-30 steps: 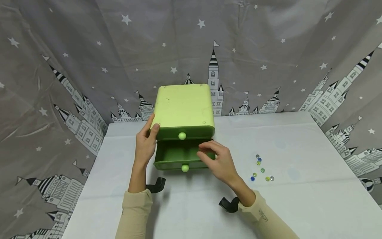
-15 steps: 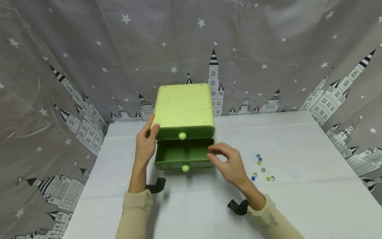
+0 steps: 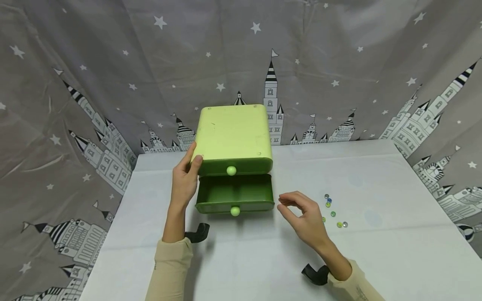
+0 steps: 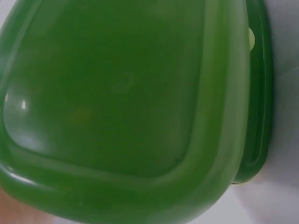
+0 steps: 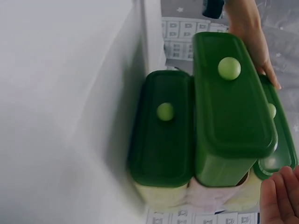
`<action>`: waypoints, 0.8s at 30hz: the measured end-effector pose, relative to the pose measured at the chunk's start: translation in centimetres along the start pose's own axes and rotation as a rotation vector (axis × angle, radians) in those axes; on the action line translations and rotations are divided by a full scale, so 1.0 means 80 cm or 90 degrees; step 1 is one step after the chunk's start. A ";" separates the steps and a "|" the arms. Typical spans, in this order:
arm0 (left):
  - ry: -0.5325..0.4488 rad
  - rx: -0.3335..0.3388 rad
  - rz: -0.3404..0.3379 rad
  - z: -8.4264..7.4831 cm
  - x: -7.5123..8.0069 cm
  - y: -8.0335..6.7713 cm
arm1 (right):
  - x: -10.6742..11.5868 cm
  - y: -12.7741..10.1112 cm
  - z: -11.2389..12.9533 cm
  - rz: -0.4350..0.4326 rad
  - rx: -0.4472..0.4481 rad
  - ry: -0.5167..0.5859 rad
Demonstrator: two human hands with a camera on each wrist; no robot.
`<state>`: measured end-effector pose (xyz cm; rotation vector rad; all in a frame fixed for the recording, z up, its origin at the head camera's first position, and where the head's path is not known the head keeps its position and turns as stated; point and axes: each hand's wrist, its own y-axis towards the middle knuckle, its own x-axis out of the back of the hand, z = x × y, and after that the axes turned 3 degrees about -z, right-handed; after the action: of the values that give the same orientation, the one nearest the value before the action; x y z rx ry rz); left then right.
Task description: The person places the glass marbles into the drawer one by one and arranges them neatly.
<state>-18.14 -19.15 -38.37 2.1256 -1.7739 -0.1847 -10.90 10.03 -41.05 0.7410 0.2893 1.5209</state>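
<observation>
Hands apart: left (image 3: pixel 184 179) gripping rigid plastic drawer box (image 3: pixel 233 136) corner, right (image 3: pixel 303 215) loosely curled, empty, beside small, roll-prone marbles (image 3: pixel 333 211); best pinched singly.

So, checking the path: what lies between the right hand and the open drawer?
Only bare tablecloth, in the head view, between the right hand and the drawer.

Perhaps a staged recording corner: castle-print backdrop (image 3: pixel 339 62), covered table (image 3: pixel 376 251)
</observation>
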 end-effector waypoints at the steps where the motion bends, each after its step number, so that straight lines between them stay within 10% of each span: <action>1: -0.001 -0.001 0.000 0.000 0.000 0.000 | 0.002 -0.003 -0.002 -0.002 -0.001 -0.004; 24: 0.014 -0.004 -0.007 -0.004 -0.002 -0.003 | 0.061 -0.066 -0.080 -0.081 -0.101 -0.055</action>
<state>-17.87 -18.88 -38.16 2.1254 -1.7478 -0.1689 -10.26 16.97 -47.66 0.6493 0.1462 1.3710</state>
